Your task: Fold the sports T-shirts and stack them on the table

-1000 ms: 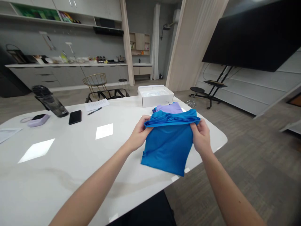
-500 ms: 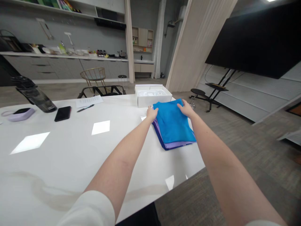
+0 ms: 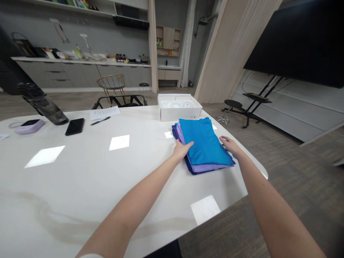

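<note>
Head view: open, empty left grip (image 3: pixel 183 150) and right grip (image 3: pixel 230 147) flank folded blue shirts (image 3: pixel 204 143) on a white table (image 3: pixel 80 193), counter (image 3: pixel 80 62) behind.

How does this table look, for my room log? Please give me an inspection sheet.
Surface: white veined table, glossy, with patches of reflected light.
Job's things: folded blue garment on top of purple cloth and dark blue cloth, stacked.
Clutter: open white box, black phone, pen, papers, dark bottle, lilac case.
Grippers: bare hands; left hand lies against the stack, right hand open beside it.
Cables: thin cord looped by the lilac case.
Surroundings: black chair, wall screen, counter behind.
</note>
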`<state>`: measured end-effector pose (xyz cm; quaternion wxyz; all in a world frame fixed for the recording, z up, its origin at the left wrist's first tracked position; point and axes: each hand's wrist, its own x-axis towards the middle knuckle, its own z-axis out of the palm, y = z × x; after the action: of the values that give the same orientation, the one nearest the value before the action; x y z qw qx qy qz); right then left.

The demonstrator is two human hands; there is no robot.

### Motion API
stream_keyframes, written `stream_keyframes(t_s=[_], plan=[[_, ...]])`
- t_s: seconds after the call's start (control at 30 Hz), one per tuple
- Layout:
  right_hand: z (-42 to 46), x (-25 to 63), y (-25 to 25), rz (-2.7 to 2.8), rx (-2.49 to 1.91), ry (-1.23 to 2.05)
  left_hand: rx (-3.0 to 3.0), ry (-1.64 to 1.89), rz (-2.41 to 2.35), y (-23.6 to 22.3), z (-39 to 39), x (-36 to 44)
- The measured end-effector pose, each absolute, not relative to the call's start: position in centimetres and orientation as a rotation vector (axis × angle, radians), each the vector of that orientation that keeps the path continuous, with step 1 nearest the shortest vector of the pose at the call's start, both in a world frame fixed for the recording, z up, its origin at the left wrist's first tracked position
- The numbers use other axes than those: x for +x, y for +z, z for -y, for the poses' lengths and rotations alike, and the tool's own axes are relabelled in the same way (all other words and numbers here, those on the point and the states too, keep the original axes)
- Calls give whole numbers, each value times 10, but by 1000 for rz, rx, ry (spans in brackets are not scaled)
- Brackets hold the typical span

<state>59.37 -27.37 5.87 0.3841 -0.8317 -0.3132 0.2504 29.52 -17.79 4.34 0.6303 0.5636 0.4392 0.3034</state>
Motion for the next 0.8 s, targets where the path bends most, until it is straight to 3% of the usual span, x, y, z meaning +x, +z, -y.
stream_keyframes(t_s=[0.13,0.3,0.4,0.57,0.8], plan=[[286,568,62,701,-1926,913,1319,633,-1098,48,203,305],[288,532,69,622,-1947,890,1362,637,-1140,46,205,301],[286,505,69,696,-1829,1050,1401,721,-1116,47,190,268],[259,409,63,962,-1600,1187,1403,855,-1194,45,158,151],[190,198,51,1277,-1288,1265,1316,994,-1449,46,137,-80]])
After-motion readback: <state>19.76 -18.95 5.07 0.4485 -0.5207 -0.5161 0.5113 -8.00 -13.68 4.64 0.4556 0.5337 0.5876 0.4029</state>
